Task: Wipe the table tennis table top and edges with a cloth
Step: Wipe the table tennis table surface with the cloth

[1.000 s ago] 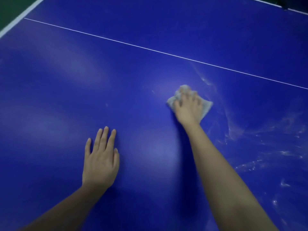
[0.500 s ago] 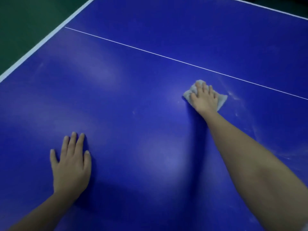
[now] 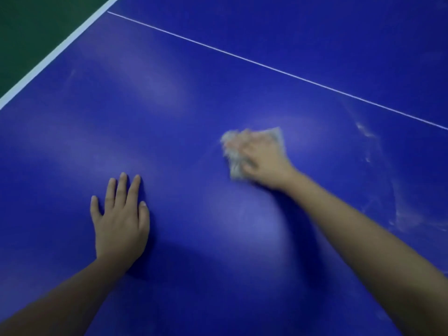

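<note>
The blue table tennis table (image 3: pixel 242 69) fills the view. My right hand (image 3: pixel 264 158) lies on a crumpled pale grey cloth (image 3: pixel 234 166) right of centre, its fingers bent over the bunched fabric and pressing it to the surface. Hand and cloth are blurred by motion. One cloth corner sticks out beyond the knuckles. My left hand (image 3: pixel 121 219) rests flat on the table at lower left, fingers straight and slightly spread, holding nothing.
The white side edge band (image 3: pixel 60 48) runs diagonally at upper left, with green floor (image 3: pixel 29 25) beyond it. A thin white line (image 3: pixel 266 66) crosses the table behind the cloth. Whitish smear streaks (image 3: pixel 400 214) mark the surface at the right.
My right hand has dragged the cloth toward me and leftward, away from the white line. The view has shifted, showing more of the left edge. My left hand stays flat on the table.
</note>
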Available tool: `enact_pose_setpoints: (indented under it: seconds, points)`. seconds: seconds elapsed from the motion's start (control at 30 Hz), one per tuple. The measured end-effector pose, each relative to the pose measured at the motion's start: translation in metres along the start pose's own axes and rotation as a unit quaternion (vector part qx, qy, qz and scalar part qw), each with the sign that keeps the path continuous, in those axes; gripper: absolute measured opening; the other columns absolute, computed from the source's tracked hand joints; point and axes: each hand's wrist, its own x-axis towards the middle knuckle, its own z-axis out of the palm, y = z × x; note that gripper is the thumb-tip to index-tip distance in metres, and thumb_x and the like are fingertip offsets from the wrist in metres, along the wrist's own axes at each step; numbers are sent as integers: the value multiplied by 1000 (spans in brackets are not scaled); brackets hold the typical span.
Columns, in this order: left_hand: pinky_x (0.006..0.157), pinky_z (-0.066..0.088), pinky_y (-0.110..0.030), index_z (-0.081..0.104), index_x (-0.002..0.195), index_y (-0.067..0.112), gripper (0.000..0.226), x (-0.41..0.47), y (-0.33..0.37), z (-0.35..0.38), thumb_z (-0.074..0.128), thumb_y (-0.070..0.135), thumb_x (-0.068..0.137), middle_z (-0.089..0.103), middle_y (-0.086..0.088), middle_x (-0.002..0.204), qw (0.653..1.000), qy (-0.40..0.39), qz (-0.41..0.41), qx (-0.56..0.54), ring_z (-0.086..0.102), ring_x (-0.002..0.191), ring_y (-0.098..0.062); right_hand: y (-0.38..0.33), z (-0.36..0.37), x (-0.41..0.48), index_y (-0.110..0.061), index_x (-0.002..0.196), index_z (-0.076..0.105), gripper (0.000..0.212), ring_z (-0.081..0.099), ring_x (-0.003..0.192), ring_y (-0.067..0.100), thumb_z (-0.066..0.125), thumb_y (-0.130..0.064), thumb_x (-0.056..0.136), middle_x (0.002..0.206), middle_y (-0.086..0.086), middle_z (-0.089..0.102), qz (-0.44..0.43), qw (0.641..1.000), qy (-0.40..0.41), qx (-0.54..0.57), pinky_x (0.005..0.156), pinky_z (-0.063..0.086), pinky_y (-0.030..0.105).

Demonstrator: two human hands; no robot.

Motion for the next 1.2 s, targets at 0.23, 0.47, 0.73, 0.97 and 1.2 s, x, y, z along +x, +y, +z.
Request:
enact_pose_setpoints:
  seconds: [0.23, 0.47, 0.73, 0.97, 1.2]
  points:
    - [113, 6, -54, 24, 147, 17, 51, -5, -3, 2, 31, 24, 97, 20, -7, 156, 1000, -6, 0, -2, 10, 144, -23, -48, 10, 20, -28, 145, 32, 56, 36, 133, 26, 40, -38, 91, 146, 3, 40, 183, 983, 15, -20, 105, 22, 38]
    - [112, 8, -55, 27, 147, 14, 52, -6, -1, -2, 36, 21, 96, 20, -9, 155, 1000, -14, 12, -7, 11, 144, -24, -100, 20, 21, -33, 148, 24, 57, 22, 142, 22, 39, -35, 93, 156, -4, 24, 34, 999, -16, 23, 113, 10, 36]
    - [114, 4, -52, 20, 148, 17, 54, -6, -3, 1, 31, 26, 96, 14, -6, 157, 1000, -17, 13, 3, 4, 145, -21, 76, -5, -3, -25, 110, 59, 46, 55, 106, 28, 32, -47, 80, 114, 1, 58, 562, 819, 116, -2, 88, 38, 41]
    - [114, 4, -53, 18, 149, 18, 56, -4, -4, 1, 31, 26, 95, 13, -7, 157, 1000, -24, 10, 2, 4, 145, -23, 43, -1, 9, -15, 139, 39, 52, 42, 124, 33, 28, -37, 93, 135, 17, 46, 449, 891, 57, -18, 101, 32, 43]
    - [111, 9, -58, 22, 148, 14, 57, -3, -4, -1, 36, 24, 94, 20, -11, 155, 999, -35, 13, -8, 11, 144, -28, -201, 17, -81, -34, 134, 48, 51, 43, 121, 21, 43, -47, 85, 133, -3, 53, -33, 997, -61, 18, 104, 23, 46]
